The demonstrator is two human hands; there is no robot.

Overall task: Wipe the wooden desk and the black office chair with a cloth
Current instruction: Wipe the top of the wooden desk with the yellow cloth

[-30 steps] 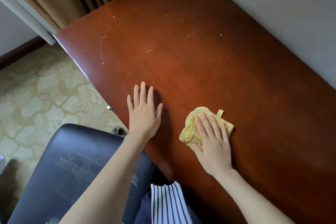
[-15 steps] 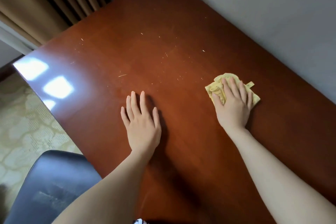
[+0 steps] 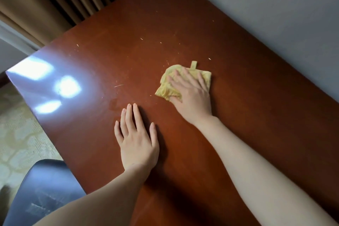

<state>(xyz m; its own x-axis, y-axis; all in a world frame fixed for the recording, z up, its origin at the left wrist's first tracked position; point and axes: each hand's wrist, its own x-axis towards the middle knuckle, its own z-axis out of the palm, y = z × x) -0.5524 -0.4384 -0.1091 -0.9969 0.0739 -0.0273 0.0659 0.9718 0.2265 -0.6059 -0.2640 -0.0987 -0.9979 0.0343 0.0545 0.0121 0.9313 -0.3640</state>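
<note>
Brown curtains [image 3: 45,3] hang behind the wooden desk [image 3: 256,115]; a black office chair [image 3: 45,194] sits lower left. Left hand [image 3: 137,143] rests flat, grip apart. Right hand [image 3: 192,97] presses the yellow cloth [image 3: 170,86] mid-desk, fingers straight.

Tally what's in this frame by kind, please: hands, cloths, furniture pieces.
Hands: 2, left hand and right hand
Cloths: 1, yellow cloth
Furniture: 2, wooden desk and black office chair
Total: 5
</note>
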